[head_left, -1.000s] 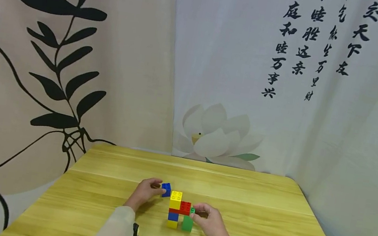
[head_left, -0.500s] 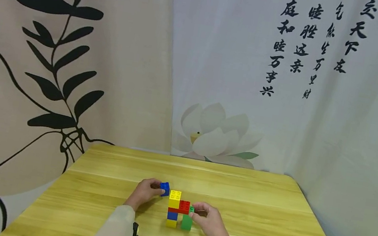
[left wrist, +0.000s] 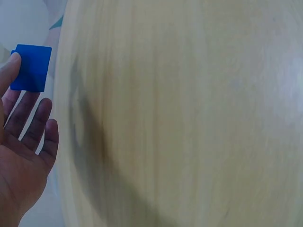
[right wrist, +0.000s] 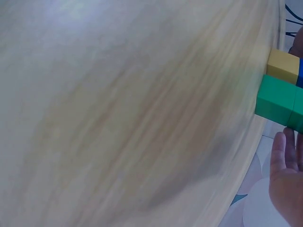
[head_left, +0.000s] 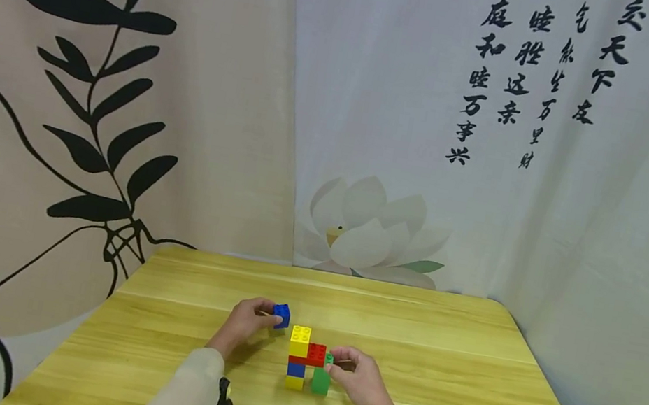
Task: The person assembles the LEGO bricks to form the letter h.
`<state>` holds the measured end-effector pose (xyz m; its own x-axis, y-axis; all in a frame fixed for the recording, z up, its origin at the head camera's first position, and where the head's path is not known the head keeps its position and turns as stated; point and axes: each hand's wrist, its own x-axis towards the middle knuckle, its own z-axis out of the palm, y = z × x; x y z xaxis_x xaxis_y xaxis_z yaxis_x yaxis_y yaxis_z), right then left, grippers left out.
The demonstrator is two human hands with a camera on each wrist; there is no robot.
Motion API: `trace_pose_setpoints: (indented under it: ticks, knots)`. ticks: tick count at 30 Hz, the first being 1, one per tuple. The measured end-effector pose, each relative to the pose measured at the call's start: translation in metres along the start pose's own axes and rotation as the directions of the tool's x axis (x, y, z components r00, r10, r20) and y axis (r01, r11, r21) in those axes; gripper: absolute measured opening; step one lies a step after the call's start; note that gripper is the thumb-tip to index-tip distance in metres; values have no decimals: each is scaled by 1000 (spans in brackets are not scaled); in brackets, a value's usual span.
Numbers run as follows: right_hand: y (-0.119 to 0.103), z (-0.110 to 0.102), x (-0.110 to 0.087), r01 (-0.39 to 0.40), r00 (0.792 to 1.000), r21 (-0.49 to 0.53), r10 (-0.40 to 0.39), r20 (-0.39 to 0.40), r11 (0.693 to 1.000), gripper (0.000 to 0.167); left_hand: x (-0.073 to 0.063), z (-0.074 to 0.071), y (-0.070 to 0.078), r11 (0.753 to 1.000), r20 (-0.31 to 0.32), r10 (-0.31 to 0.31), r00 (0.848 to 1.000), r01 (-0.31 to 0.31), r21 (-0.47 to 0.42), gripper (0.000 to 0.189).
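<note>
My left hand (head_left: 245, 321) pinches a blue building block (head_left: 281, 316) between thumb and fingers, to the left of and beyond a small block structure. In the left wrist view, the thumb lies on the blue block's (left wrist: 32, 68) face while the other fingers spread below it. The structure has a yellow block (head_left: 299, 342) on top, a red block (head_left: 316, 354) beside it, blue and yellow blocks beneath, and a green column (head_left: 321, 382) at the right. My right hand (head_left: 359, 376) pinches the upper green block (head_left: 329, 358); its fingertips meet the green side (right wrist: 277, 99) in the right wrist view.
The structure stands on a light wooden table (head_left: 436, 341). Behind it hangs a pale printed curtain (head_left: 237, 111) with leaves, a lotus and written characters. A dark band (head_left: 224, 399) sits at the left wrist.
My left hand has moved slightly left and away with the blue block, widening its distance from the structure. The right hand keeps its place at the green block.
</note>
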<state>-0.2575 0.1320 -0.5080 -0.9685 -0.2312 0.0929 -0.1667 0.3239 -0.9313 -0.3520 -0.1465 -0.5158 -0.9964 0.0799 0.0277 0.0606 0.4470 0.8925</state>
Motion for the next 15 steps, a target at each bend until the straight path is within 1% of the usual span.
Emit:
trace_pose_setpoints:
  ticks: [1,5,8,11,15]
  knots:
    - [0,0,0,0,1000,2,0,-1,1000,30,0,-1,1,1000,3,-2,1000,2,-7,35]
    - [0,0,0,-2,1000,6,2,-3,1000,30,-1,-6,6,1000,17,20,1000,-19,-21,35]
    - [-1,1,-1,-1,1000,7,1,-6,1000,31,-4,-9,10,999,23,47,999,-46,-21,37]
    - [-3,1,-2,6,1000,16,-6,-7,1000,32,-7,-12,14,998,24,57,998,-56,-22,39]
    - [-3,1,-3,19,1000,31,-19,-7,999,32,-13,-16,18,997,28,61,998,-60,-54,40]
